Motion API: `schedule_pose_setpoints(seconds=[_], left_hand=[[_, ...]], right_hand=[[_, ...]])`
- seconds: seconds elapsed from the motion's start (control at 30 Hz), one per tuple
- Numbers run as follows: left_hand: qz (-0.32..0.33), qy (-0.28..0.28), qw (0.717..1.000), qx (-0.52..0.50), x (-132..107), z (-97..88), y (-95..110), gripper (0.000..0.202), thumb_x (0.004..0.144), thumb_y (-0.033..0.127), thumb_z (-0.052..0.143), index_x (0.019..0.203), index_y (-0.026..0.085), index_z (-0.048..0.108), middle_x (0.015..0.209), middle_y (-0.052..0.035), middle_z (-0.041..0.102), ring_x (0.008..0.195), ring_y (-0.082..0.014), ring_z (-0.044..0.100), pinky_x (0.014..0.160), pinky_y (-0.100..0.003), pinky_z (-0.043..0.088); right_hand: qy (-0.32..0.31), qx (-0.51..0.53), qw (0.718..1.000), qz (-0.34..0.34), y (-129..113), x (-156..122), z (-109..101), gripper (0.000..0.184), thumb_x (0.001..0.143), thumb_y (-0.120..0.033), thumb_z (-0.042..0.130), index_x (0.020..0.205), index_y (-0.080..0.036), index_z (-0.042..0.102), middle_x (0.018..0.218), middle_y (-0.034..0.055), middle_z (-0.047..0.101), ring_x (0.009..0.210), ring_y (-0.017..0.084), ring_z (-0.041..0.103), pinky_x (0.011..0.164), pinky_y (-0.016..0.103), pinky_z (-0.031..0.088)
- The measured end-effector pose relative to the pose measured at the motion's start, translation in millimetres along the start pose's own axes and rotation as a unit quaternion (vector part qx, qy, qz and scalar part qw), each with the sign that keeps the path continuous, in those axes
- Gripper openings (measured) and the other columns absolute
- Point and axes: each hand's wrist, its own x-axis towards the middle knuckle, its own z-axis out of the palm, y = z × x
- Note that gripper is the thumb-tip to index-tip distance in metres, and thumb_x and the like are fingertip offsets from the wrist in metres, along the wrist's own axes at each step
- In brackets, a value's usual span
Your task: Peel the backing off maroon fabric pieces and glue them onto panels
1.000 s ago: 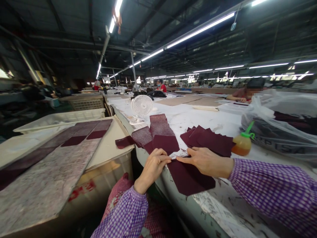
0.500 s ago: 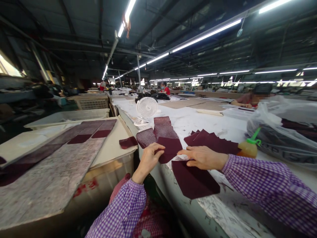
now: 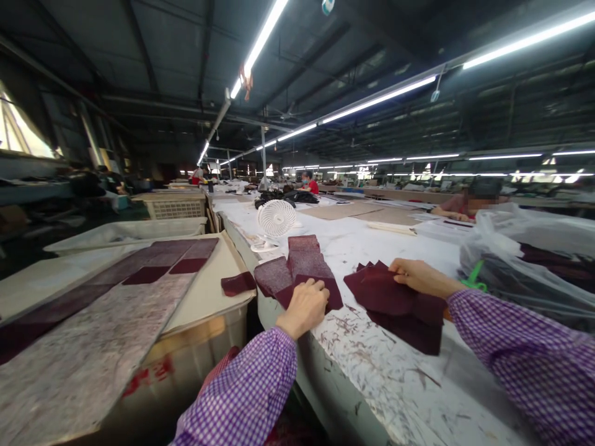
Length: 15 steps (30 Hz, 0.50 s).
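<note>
My left hand (image 3: 304, 305) rests, fingers curled, on a dark maroon fabric piece (image 3: 325, 291) at the near end of a row of glued maroon pieces (image 3: 304, 257) on the white worktable (image 3: 372, 359). My right hand (image 3: 421, 277) lies over a fanned stack of maroon fabric pieces (image 3: 388, 294), its fingers bent around the stack's far edge. A green-capped glue bottle (image 3: 474, 279) is mostly hidden behind my right wrist.
A small white fan (image 3: 276, 218) stands further back on the table. A clear plastic bag with dark pieces (image 3: 525, 266) lies at right. A board (image 3: 93, 322) with maroon strips covers a bin at left. Another person (image 3: 469, 197) works at the far right.
The single maroon piece near the table edge is gone from there. My right hand moved right and back onto the fanned stack. My left hand moved forward onto the row's near piece.
</note>
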Motion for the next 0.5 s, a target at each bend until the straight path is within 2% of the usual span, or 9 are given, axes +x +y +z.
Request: schedule_pose_setpoints(seconds=[0.07, 0.17, 0.23, 0.33, 0.5], left_hand=[[-0.008, 0.001, 1.000, 0.002, 1, -0.2, 1, 0.020, 0.087, 0.016, 0.044, 0.085, 0.016, 0.064, 0.094, -0.0096, 0.060, 0.093, -0.0221, 0.053, 0.079, -0.034, 0.043], [-0.010, 0.001, 1.000, -0.005, 1, -1.0, 3, 0.018, 0.086, 0.023, 0.048, 0.086, 0.016, 0.064, 0.095, -0.0099, 0.060, 0.093, -0.0235, 0.053, 0.079, -0.035, 0.044], [-0.009, -0.001, 1.000, -0.015, 2, -1.1, 4, 0.017, 0.085, 0.022, 0.048, 0.084, 0.016, 0.064, 0.095, -0.0103, 0.061, 0.094, -0.0249, 0.053, 0.079, -0.036, 0.044], [-0.022, 0.000, 0.999, -0.038, 3, 0.7, 7, 0.019, 0.082, 0.009, 0.044, 0.079, 0.015, 0.062, 0.094, -0.0115, 0.061, 0.094, -0.0250, 0.054, 0.079, -0.037, 0.044], [-0.099, 0.043, 0.987, -0.120, 5, 8.5, -2, 0.017, 0.078, 0.007, 0.046, 0.084, 0.015, 0.060, 0.094, -0.0111, 0.062, 0.092, -0.0227, 0.056, 0.082, -0.035, 0.042]], right_hand=[[0.020, -0.063, 0.997, 0.041, 12, 2, 5, 0.031, 0.080, -0.018, 0.046, 0.109, -0.014, 0.056, 0.100, 0.0127, 0.064, 0.090, 0.024, 0.061, 0.078, 0.034, 0.044], [0.033, -0.088, 0.995, 0.033, 8, 2, 10, 0.038, 0.080, -0.018, 0.046, 0.116, -0.014, 0.056, 0.109, 0.0165, 0.061, 0.097, 0.028, 0.059, 0.082, 0.040, 0.042], [0.040, -0.092, 0.995, 0.008, -4, 1, 10, 0.037, 0.082, -0.019, 0.045, 0.116, -0.017, 0.057, 0.112, 0.0146, 0.061, 0.100, 0.027, 0.058, 0.084, 0.039, 0.042], [0.051, -0.072, 0.995, -0.049, -22, 0, 11, 0.034, 0.083, -0.018, 0.044, 0.113, -0.019, 0.060, 0.111, 0.0111, 0.063, 0.100, 0.023, 0.058, 0.087, 0.036, 0.043], [0.078, -0.004, 0.987, -0.143, -44, -1, 18, 0.032, 0.084, -0.016, 0.044, 0.111, -0.017, 0.062, 0.112, 0.0091, 0.063, 0.104, 0.021, 0.056, 0.093, 0.036, 0.041]])
